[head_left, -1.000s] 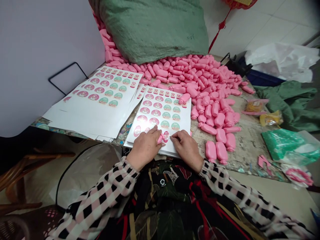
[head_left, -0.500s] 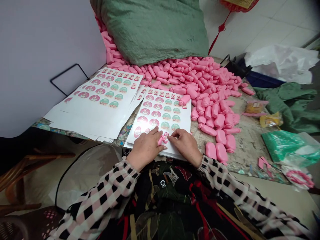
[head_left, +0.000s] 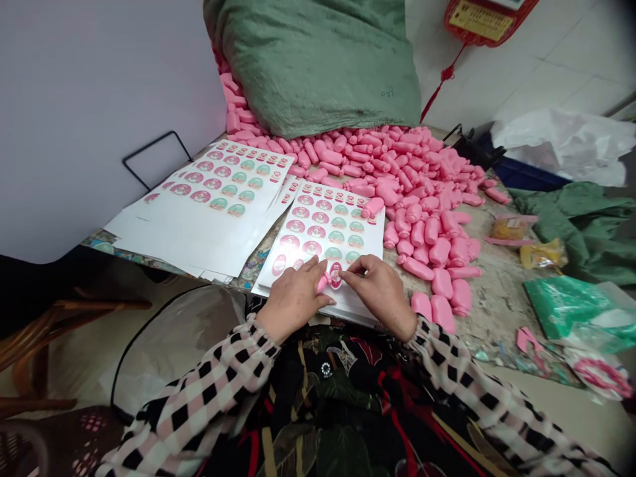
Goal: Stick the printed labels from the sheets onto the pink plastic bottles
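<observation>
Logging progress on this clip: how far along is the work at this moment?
Done: nothing finished shows, no labelled bottle is visible. In hand: the left hand holds a small pink plastic bottle at a round label on the top sheet, right-hand fingertips on that label. Remaining: a heap of pink bottles and a stack of label sheets, still mostly full.

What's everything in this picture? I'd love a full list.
Plastic bottles: dozens, pink, heaped on the table.
Label sheet: one, white, under the hands.
Sheet stack: one, white, left of that sheet.
Sack: one, green, behind the bottles.
Plastic bag: one, white, far right.
Crate: one, blue, beside the bag.
Cloth: one, green, right of the bottles.
Left hand: one, fingers holding a pink bottle.
Right hand: one, fingers by an oval label.
Sleeves: two, pink, black and white check, on the arms.
</observation>
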The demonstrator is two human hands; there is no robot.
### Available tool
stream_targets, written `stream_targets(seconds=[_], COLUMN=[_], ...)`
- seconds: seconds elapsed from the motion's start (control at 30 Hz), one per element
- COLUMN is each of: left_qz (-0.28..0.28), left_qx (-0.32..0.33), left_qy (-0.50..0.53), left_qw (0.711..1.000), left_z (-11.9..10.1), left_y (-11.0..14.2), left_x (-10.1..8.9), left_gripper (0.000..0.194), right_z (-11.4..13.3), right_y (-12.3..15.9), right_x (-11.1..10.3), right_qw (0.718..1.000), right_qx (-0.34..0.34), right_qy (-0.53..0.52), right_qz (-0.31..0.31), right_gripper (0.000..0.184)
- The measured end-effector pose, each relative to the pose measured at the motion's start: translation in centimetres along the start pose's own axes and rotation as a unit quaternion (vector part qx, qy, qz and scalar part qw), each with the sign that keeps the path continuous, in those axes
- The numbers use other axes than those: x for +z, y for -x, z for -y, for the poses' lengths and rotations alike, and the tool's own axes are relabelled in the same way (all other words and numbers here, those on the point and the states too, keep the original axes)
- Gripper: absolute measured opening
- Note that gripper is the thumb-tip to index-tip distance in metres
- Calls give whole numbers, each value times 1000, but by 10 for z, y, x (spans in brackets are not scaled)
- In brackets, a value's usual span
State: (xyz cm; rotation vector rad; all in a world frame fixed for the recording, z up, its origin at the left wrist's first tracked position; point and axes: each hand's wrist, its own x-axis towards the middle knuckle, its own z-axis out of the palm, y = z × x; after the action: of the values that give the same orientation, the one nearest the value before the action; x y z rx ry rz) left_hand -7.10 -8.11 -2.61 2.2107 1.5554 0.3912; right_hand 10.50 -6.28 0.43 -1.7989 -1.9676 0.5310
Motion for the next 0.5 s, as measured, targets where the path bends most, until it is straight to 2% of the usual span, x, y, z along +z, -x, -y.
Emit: stream_targets(seconds=[0.07, 0.13, 0.2, 0.23, 0.27, 0.33, 0.4, 0.43, 0.47, 0.5], left_qz=[-4, -31, -71, -83, -82, -50, -17, -9, -6, -4], left_qx=[3, -23, -79, -107, -128, -149, -162, -170, -178, -186], left_qy=[41, 133, 283, 379, 483, 678, 804, 836, 854, 862], left_qw=[999, 990, 953, 915, 862, 718, 572, 521, 489, 472], left_z=[1, 1, -1, -3, -6, -11, -16, -18, -20, -21], left_y=[3, 6, 8, 8, 7, 3, -4, -7, -11, -13], left_x=[-3, -8, -14, -18, -21, -26, -29, -29, -29, -29], left_gripper=[72, 67, 56, 52, 51, 52, 51, 48, 46, 43], right_z=[-3, -8, -9, -9, -7, 1, 11, 15, 20, 23], right_y=[-2, -4, -6, -7, -7, -7, -7, -8, -8, -8], right_x=[-4, -7, -9, -10, -11, -12, -12, -13, -13, -13], right_qw=[1000, 998, 993, 988, 980, 960, 941, 935, 931, 929], right_qx=[3, 1, -9, -13, -16, -22, -29, -33, -39, -45], right_qy=[-13, -45, -106, -148, -193, -279, -337, -354, -364, -367], right_qz=[-19, -38, -51, -52, -46, -22, 3, 12, 19, 25], right_gripper=[21, 21, 22, 23, 24, 26, 27, 27, 26, 25])
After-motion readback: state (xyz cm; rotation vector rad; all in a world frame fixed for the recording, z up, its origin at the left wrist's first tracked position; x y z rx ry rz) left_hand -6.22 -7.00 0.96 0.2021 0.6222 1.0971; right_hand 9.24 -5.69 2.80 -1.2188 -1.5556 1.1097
